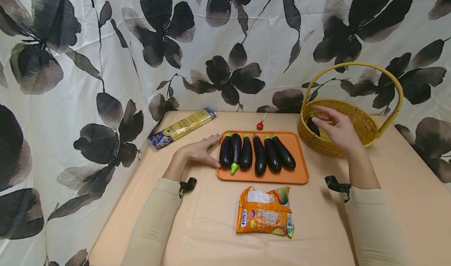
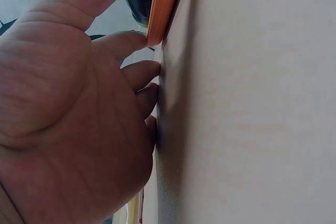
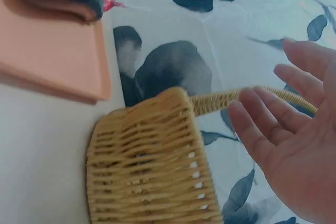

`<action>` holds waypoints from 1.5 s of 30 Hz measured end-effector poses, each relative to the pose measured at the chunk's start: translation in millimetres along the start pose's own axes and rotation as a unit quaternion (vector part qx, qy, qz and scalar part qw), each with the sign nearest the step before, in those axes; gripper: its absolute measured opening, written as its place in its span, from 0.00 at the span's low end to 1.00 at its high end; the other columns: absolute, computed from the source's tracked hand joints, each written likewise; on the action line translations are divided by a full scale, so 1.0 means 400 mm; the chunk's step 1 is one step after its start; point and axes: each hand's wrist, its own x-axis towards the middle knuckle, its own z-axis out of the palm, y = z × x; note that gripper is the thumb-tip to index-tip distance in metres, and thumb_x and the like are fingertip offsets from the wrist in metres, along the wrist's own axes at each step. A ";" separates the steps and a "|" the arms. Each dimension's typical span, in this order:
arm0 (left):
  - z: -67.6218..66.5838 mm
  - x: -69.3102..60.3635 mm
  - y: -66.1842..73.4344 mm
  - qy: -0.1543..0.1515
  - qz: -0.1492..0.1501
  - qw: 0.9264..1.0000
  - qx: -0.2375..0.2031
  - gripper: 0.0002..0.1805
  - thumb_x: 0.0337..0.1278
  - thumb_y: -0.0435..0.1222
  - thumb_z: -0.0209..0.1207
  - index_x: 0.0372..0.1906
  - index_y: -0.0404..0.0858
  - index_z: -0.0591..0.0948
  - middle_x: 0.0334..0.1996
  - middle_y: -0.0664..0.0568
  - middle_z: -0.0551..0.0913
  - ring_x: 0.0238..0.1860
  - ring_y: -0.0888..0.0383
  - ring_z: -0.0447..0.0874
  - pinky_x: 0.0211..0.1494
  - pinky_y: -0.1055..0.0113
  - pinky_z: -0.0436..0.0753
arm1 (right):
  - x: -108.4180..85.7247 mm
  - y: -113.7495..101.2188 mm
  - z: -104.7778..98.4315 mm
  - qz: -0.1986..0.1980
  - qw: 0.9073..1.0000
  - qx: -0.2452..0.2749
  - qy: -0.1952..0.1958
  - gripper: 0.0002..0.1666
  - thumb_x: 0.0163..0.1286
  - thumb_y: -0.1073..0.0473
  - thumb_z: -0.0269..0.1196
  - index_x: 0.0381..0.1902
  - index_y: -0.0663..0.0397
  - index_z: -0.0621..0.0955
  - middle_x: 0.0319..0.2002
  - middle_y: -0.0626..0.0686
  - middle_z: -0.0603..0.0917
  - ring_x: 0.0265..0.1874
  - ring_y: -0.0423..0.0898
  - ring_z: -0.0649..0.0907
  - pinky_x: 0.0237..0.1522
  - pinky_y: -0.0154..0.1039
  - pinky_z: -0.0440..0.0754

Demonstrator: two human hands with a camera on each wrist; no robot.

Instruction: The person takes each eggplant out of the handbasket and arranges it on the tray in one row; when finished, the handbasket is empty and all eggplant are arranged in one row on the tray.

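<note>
Several dark purple eggplants (image 1: 260, 155) lie side by side on an orange tray (image 1: 301, 176), one with its green stem toward me. At the tray's left edge is my left hand (image 1: 201, 151); its thumb and index finger touch the rim, and the left wrist view shows a bare palm (image 2: 68, 108). Over the wicker basket (image 1: 317, 146) hovers my right hand (image 1: 336, 129), its fingers relaxed and holding nothing in the right wrist view. Just below those fingers, a dark eggplant (image 1: 312, 126) rests inside the basket, partly hidden by the rim and hand.
An orange candy bag (image 1: 265, 215) lies in front of the tray. Behind the tray is a red lollipop (image 1: 260, 125). A long yellow and blue packet (image 1: 183, 128) sits at the back left. The basket's tall handle (image 1: 399, 93) arches up at the right; a floral curtain (image 1: 225, 42) hangs behind.
</note>
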 end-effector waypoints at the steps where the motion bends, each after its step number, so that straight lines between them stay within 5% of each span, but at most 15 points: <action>1: 0.000 0.001 -0.001 -0.001 0.001 1.000 0.001 0.71 0.40 0.61 0.79 0.86 0.55 0.47 0.87 0.56 0.39 0.86 0.46 0.29 0.86 0.43 0.36 | 0.004 0.004 -0.004 0.004 1.000 -0.006 0.004 0.32 0.78 0.42 0.61 0.76 0.40 0.73 0.66 0.47 0.77 0.55 0.32 0.76 0.43 0.23 0.75; 7: -0.001 0.002 0.001 -0.001 0.001 1.000 -0.006 0.71 0.39 0.61 0.80 0.86 0.56 0.47 0.87 0.57 0.39 0.86 0.48 0.29 0.86 0.44 0.35 | 0.034 0.026 -0.022 0.035 0.999 -0.020 -0.018 0.34 0.80 0.40 0.57 0.78 0.44 0.70 0.72 0.56 0.72 0.59 0.42 0.74 0.47 0.29 0.73; 15: -0.001 0.005 -0.002 -0.003 -0.007 1.000 -0.006 0.71 0.39 0.62 0.79 0.86 0.58 0.47 0.86 0.59 0.39 0.86 0.48 0.29 0.87 0.44 0.36 | 0.087 0.091 -0.037 0.092 0.990 -0.013 -0.104 0.37 0.83 0.42 0.53 0.82 0.50 0.63 0.74 0.63 0.68 0.65 0.62 0.75 0.59 0.45 0.81; 25: -0.001 0.004 0.002 -0.002 -0.006 1.000 -0.010 0.71 0.39 0.61 0.80 0.86 0.56 0.47 0.87 0.57 0.39 0.86 0.47 0.29 0.86 0.43 0.36 | 0.135 0.144 -0.047 0.129 0.976 0.009 -0.175 0.37 0.85 0.49 0.50 0.82 0.60 0.58 0.79 0.69 0.60 0.71 0.65 0.70 0.64 0.53 0.79; 30: 0.001 0.001 0.001 -0.001 -0.004 1.000 -0.012 0.71 0.39 0.60 0.80 0.86 0.56 0.48 0.87 0.57 0.39 0.86 0.47 0.28 0.86 0.44 0.35 | 0.144 0.156 -0.044 0.133 0.972 0.013 -0.195 0.35 0.86 0.54 0.49 0.83 0.61 0.57 0.80 0.70 0.57 0.73 0.66 0.67 0.60 0.49 0.83; 32: 0.002 0.001 0.000 -0.001 -0.002 1.000 -0.011 0.71 0.39 0.60 0.80 0.86 0.56 0.47 0.87 0.56 0.39 0.86 0.47 0.28 0.86 0.44 0.35 | 0.148 0.160 -0.041 0.131 0.970 0.015 -0.204 0.34 0.86 0.55 0.48 0.82 0.62 0.56 0.80 0.72 0.57 0.70 0.65 0.69 0.57 0.47 0.85; 38: 0.005 0.002 -0.003 -0.003 0.002 1.000 -0.010 0.72 0.39 0.60 0.80 0.86 0.55 0.47 0.87 0.56 0.38 0.86 0.48 0.28 0.86 0.45 0.35 | 0.155 0.173 -0.030 0.141 0.967 0.028 -0.212 0.32 0.86 0.58 0.48 0.81 0.63 0.59 0.73 0.70 0.66 0.40 0.48 0.74 0.43 0.42 0.83; 45: 0.010 0.003 -0.008 0.002 0.008 1.000 -0.006 0.72 0.40 0.60 0.80 0.86 0.54 0.47 0.87 0.55 0.38 0.86 0.47 0.27 0.86 0.44 0.34 | 0.159 0.184 -0.022 0.147 0.966 0.031 -0.210 0.32 0.86 0.56 0.49 0.81 0.62 0.60 0.62 0.59 0.72 0.38 0.43 0.74 0.41 0.39 0.82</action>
